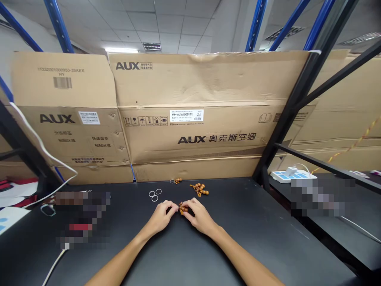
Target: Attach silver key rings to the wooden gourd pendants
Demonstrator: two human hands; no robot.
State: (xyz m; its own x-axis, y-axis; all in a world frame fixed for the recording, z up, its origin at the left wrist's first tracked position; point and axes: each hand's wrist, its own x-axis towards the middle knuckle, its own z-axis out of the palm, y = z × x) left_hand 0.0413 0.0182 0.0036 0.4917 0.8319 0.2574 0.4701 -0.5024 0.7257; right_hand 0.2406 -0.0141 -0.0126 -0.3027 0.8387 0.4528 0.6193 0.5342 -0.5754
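Note:
My right hand (200,216) pinches a small brown gourd-shaped pendant (185,209) with an orange cord, low over the black table. Close against it, my left hand (162,216) is closed in a pinch at the pendant's cord end; what its fingertips grip is too small to make out. Beyond my left hand lie three metal rings (154,198). A pile of similar gourd pendants (201,189) sits past my right hand. Farther back is one gourd pendant (178,180) with a metal ring (172,181) at its left end.
Cardboard sheets (193,87) stand along the back of the black table (184,254). A dark metal post (285,115) rises at the right. Beyond it lies a white power strip (293,175). A white cable (44,147) hangs at the left, near blurred items (86,214).

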